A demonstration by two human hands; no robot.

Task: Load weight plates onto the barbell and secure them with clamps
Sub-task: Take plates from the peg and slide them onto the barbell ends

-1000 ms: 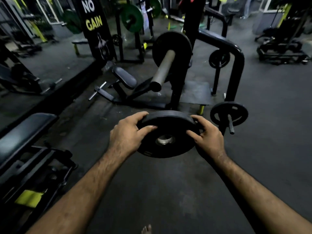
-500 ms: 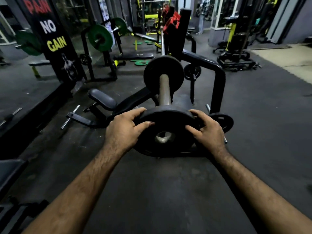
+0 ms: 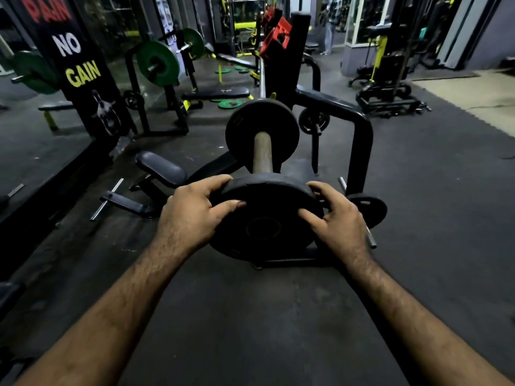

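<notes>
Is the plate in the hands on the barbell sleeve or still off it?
Cannot tell for sure. The plate sits at the sleeve tip, hiding it; its dark centre hole shows no bar end. Both hands grip its rim.

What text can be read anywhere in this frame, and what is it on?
"PAIN" in red, top partly cut off: black banner.
"NO" in white: same banner.
"GAIN" in yellow: same banner.
Held weight plate: any markings too dark to read.
Nothing else legible.

Both arms outstretched, left hand (image 3: 192, 215) and right hand (image 3: 338, 222) curled, thumbs inward.
</notes>
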